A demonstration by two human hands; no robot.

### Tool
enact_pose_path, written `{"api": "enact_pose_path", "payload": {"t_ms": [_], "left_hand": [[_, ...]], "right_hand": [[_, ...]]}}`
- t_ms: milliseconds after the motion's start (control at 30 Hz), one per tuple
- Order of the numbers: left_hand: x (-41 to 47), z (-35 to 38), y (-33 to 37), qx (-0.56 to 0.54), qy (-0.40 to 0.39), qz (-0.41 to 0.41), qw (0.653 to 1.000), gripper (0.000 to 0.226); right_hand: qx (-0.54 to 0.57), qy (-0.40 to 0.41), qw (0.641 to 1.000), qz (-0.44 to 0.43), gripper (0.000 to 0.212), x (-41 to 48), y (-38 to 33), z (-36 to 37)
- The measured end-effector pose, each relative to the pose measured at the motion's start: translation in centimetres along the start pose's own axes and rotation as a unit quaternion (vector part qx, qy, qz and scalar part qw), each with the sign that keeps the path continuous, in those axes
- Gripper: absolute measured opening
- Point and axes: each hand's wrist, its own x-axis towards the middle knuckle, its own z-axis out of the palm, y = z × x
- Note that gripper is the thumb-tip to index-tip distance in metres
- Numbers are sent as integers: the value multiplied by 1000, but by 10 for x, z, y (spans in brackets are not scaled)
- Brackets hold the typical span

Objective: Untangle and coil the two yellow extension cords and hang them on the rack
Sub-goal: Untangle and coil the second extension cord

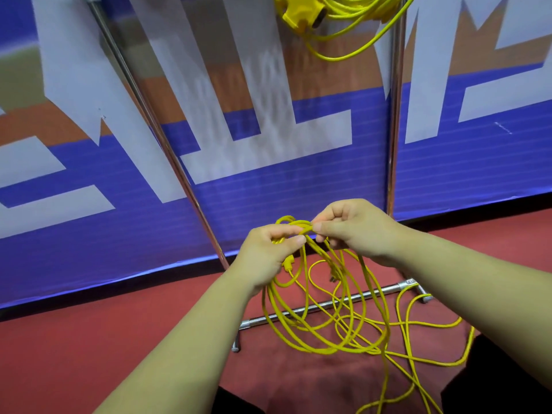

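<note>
A bundle of loops of the second cord (325,321) is gathered at its top between both hands. The left hand (268,252) is closed around the bunched strands, thumb pressed on top; the right hand (352,228) is pinched shut on the same bundle just beside it. Below the hands the loops hang loose and crossed, and more slack trails over the red floor (89,339) to the right, across the rack's foot bar (328,306). A small plug (288,264) dangles just under the left hand. Well above the hands, the first cord (343,16) is seen already coiled on the rack (395,115). Coiling appears half done: next, the trailing slack probably has to be drawn in loop by loop, with crossings freed.
</note>
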Motion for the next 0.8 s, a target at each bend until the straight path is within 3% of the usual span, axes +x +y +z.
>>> {"api": "enact_pose_path", "payload": {"t_ms": [100, 200, 333, 400, 600, 700, 800], "left_hand": [[9, -1, 0, 27, 38, 15, 999, 13], [23, -16, -4, -27, 133, -4, 991, 15], [40, -57, -19, -185, 312, -108, 926, 22], [39, -76, -24, -197, 348, -129, 908, 19], [23, -73, -23, -43, 288, -67, 954, 37], [14, -60, -14, -7, 229, -34, 973, 46], [6, -44, -8, 39, 155, 2, 987, 33]], "right_hand": [[8, -22, 1000, 7, 8, -3, -2, -3], [27, -30, 998, 47, 12, -3, -2, -8], [-16, -19, 996, 86, 11, -5, 3, -21], [-22, 3, 996, 82, 9, -5, 4, -26], [-69, 74, 993, 58, 11, 0, 6, -29], [-114, 66, 990, 45, 13, 1, 0, -21], [-134, 28, 990, 20, 13, 0, -6, -7]]}}
